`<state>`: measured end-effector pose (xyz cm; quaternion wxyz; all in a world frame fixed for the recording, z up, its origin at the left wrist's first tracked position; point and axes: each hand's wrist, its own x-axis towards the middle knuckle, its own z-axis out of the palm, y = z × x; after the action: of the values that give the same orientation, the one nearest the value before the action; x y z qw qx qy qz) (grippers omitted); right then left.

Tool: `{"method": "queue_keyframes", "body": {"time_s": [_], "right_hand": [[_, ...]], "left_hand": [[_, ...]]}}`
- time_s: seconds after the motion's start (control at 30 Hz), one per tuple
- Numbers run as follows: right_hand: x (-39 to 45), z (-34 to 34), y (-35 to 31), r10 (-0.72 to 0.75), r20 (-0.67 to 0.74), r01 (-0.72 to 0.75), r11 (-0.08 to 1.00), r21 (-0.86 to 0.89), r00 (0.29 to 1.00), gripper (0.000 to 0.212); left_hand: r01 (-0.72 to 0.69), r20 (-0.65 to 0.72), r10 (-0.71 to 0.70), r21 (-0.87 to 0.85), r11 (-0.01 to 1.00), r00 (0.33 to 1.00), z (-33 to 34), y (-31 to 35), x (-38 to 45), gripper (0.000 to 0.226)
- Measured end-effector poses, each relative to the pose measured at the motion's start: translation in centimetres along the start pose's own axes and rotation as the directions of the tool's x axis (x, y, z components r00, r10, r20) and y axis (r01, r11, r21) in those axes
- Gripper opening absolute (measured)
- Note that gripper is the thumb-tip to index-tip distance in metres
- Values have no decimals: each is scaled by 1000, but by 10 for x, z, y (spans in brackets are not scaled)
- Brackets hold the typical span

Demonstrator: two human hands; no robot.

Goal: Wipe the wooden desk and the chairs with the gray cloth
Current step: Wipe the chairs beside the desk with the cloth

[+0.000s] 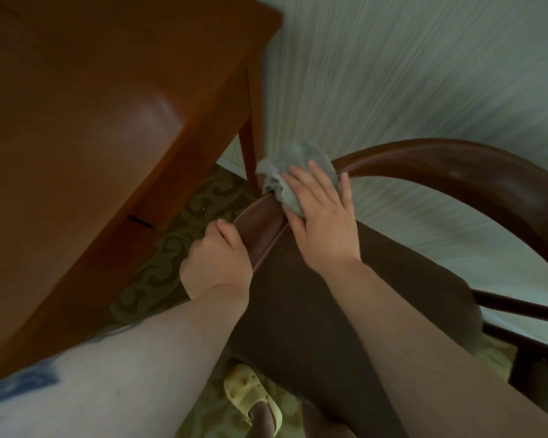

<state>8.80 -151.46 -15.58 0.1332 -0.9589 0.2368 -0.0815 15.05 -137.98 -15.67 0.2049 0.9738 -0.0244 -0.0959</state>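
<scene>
1. The right hand lies flat on the gray cloth, fingers straight and slightly spread, pressing the cloth onto the curved wooden rail of the chair at the point where the rail bends
2. The gray cloth is bunched; part of it sticks out beyond the fingertips toward the wall, and part hangs over the near edge of the rail, just beside the desk leg
3. The left hand grips the lower stretch of the same chair rail, fingers curled round its outer edge, knuckles toward the camera. The thumb is hidden, so its position cannot be told
4. The two hands are near each other on the rail, not touching
5. The chair has a dark brown upholstered seat, lying under both forearms; darker wooden struts show at the right edge
6. The wooden desk fills the upper left, its top glossy with a soft sheen; one leg stands close to the cloth
7. A patterned green carpet shows between desk and chair
8. A pale striped wall stands behind the chair
9. A pale yellow clog-type shoe is on the floor at the bottom, below the seat
10. The view is somewhat blurred
</scene>
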Motion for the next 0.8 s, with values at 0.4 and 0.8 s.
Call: {"method": "queue_keyframes", "body": {"time_s": [0.4,0.8], "right_hand": [[-2,9,-3,-155,66,150,985,82,986,53],[-54,32,-41,-484,179,472,875,106,857,70]], "left_hand": [[75,85,-76,16,997,993,-6,3,3,33],[188,360,-65,-320,929,931,-29,-69,-10,30]]}}
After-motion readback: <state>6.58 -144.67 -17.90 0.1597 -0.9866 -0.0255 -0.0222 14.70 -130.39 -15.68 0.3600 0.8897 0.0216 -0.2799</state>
